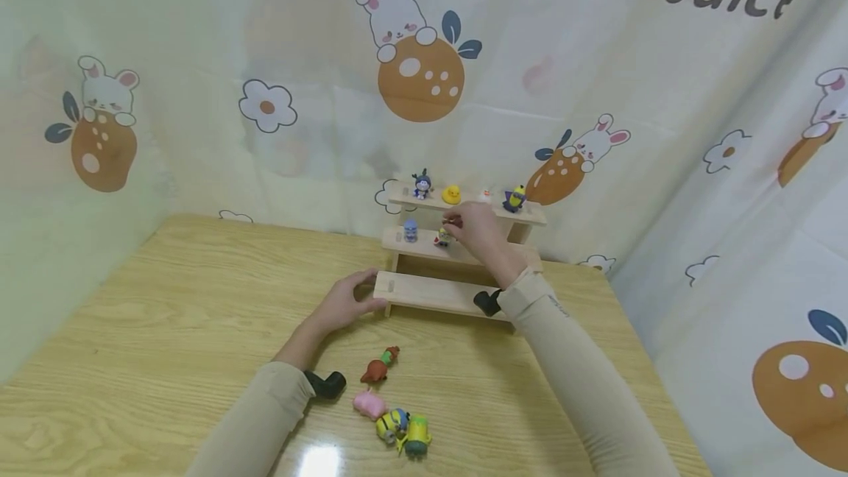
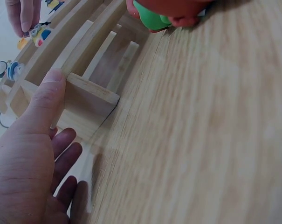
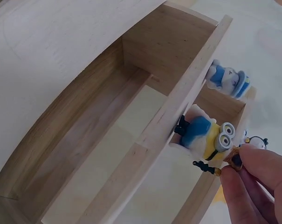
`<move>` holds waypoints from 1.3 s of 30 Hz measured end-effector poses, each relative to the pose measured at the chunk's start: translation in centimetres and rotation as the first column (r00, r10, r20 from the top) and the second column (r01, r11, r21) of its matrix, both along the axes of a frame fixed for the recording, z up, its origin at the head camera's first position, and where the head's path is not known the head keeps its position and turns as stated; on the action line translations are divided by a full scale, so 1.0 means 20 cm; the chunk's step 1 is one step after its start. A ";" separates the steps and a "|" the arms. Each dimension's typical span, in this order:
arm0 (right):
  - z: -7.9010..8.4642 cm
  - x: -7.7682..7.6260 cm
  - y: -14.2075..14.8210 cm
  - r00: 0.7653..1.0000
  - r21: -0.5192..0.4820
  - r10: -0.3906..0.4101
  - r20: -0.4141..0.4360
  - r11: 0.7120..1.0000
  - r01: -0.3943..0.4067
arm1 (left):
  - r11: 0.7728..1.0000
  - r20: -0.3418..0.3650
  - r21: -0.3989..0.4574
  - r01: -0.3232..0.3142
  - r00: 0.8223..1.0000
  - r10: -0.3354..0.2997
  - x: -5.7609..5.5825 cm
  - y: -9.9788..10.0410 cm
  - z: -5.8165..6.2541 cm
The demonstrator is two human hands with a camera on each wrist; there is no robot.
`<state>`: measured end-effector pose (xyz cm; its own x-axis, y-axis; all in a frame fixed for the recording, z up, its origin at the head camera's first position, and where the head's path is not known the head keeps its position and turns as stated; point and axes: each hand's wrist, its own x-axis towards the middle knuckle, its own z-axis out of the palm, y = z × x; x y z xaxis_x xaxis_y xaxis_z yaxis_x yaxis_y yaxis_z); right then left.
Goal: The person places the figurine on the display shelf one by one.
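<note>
On the middle tier of a wooden step shelf [image 1: 450, 293] stands a minion figurine [image 3: 196, 130], goggled, yellow and blue. My right hand [image 1: 478, 227] pinches a small brown part at the top of its head between thumb and fingertips. Beside it on that tier is a small blue-and-white figurine [image 1: 411, 230]. At the left end of the lowest tier, my left hand [image 1: 346, 302] rests its thumb against the board's corner. Its other fingers extend loosely past the end panel, as the left wrist view shows.
The top tier carries a dark-eared figurine [image 1: 422, 185], a yellow duck [image 1: 452, 194], a white figurine [image 1: 485, 196] and a banana figurine [image 1: 514, 199]. On the table nearer me lie a red-brown figurine [image 1: 377, 369], a pink one [image 1: 369, 404], another minion [image 1: 392, 424] and a yellow-green figurine [image 1: 417, 434].
</note>
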<state>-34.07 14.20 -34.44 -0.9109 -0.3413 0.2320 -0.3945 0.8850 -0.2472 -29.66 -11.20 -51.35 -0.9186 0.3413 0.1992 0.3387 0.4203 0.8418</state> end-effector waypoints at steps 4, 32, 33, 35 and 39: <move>0.00 -0.01 -0.01 1.000 -0.001 -0.009 -0.001 1.000 0.009 | 1.000 -0.006 0.008 0.003 1.000 -0.003 -0.01 0.00 -0.01; 0.01 0.01 -0.01 1.000 -0.008 -0.003 0.011 1.000 0.003 | 1.000 0.000 -0.011 0.004 1.000 -0.004 0.00 0.01 -0.01; 0.02 0.02 -0.01 1.000 -0.005 -0.009 0.003 1.000 0.009 | 1.000 -0.003 -0.011 0.004 1.000 -0.004 0.00 0.01 -0.01; 0.03 0.04 -0.02 1.000 -0.007 -0.022 -0.019 1.000 0.022 | 1.000 -0.007 -0.007 0.004 1.000 -0.004 0.00 0.01 -0.01; 0.03 0.13 -0.03 0.994 -0.046 -0.013 -0.108 0.999 0.009 | 1.000 -0.011 -0.012 0.006 1.000 -0.006 0.00 0.00 -0.01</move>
<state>-31.46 13.57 -33.85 -0.8831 -0.3183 0.3446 -0.4115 0.8784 -0.2431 -29.67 -11.15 -51.46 -0.9144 0.3491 0.2052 0.3504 0.4282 0.8330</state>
